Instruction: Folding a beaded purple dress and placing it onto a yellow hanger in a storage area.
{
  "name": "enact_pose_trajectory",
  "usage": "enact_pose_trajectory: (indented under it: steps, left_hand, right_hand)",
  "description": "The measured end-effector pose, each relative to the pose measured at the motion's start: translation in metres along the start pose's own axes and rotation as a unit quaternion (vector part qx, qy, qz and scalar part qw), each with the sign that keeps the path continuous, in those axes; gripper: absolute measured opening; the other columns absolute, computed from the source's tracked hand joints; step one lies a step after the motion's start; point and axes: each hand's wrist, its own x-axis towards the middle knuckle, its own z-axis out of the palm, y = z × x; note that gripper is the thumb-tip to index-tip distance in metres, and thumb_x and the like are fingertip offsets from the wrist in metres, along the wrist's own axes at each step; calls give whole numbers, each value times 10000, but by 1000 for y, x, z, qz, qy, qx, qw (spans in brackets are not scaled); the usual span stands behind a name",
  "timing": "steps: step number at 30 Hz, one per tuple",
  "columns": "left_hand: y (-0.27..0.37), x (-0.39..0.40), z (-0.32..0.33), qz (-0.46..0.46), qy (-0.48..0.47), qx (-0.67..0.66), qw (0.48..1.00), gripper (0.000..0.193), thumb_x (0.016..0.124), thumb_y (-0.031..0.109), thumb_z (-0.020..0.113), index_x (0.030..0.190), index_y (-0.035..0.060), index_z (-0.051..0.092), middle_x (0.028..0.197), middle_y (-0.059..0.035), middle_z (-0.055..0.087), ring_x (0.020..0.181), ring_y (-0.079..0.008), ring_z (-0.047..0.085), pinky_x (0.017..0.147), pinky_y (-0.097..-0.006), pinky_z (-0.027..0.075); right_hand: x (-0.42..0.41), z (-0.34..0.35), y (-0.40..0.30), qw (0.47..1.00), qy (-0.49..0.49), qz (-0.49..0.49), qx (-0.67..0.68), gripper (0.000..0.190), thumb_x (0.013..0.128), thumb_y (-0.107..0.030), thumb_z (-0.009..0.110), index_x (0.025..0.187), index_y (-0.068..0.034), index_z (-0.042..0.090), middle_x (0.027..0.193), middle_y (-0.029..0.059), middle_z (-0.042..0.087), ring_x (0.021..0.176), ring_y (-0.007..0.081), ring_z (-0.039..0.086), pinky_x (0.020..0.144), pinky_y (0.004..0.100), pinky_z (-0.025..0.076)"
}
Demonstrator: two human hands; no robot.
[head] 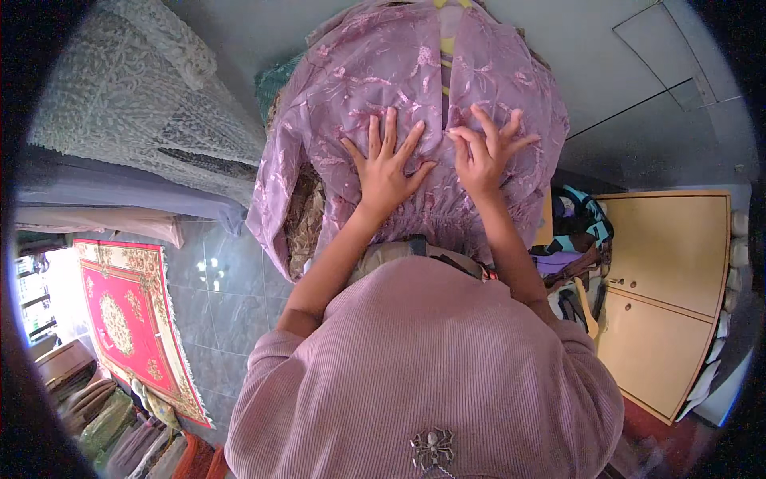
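Note:
A lilac sheer dress (pixel 383 78) with embroidered sprigs and a gathered waist spreads out before me. A slit (pixel 445 111) runs down its middle, and parts of a yellow hanger (pixel 447 47) show through the gap. My left hand (pixel 383 158) rests palm down on the cloth, left of the slit, with its fingers spread. At the slit's lower end, the thumb and index finger of my right hand (pixel 483 157) pinch together at the fabric edge, while the other fingers fan out. Whatever small piece sits between those fingertips is too small to make out.
Brown patterned cloth (pixel 305 221) shows behind the dress. Pale textured fabric (pixel 149 102) hangs at the upper left. Lower left are a red floral rug (pixel 122 323) and several folded cloths (pixel 131 440). To the right stand a wooden cabinet (pixel 664 251) and piled clothes (pixel 574 227).

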Motion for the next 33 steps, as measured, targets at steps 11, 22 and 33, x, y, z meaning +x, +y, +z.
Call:
enact_pose_trajectory:
  steps: [11,22,33]
  left_hand:
    - [-1,0,1,5,8,-12,1000,632,721,520,597,1292,308,428,1431,-113,237,1316,-342,199,917,-714,16]
    - [-1,-1,2,8,-6,5,1000,644,718,527,589,1299,310,416,1436,-112,226,1323,-338,182,925,-704,-2]
    - [6,6,-9,22,7,-17,1000,642,722,558,573,1298,319,420,1444,-168,165,1343,-355,80,920,-691,-85]
  right_hand:
    - [14,5,1,1000,16,15,9,15,787,-240,614,798,-250,616,1242,-96,465,1308,429,139,875,728,-124]
    - [27,8,-1,997,62,41,21,17,789,-257,624,785,-241,620,1229,-83,482,1295,444,165,873,726,-121]
    - [45,11,4,998,57,38,13,30,791,-261,626,794,-231,622,1271,-76,443,1305,446,127,873,719,-134]
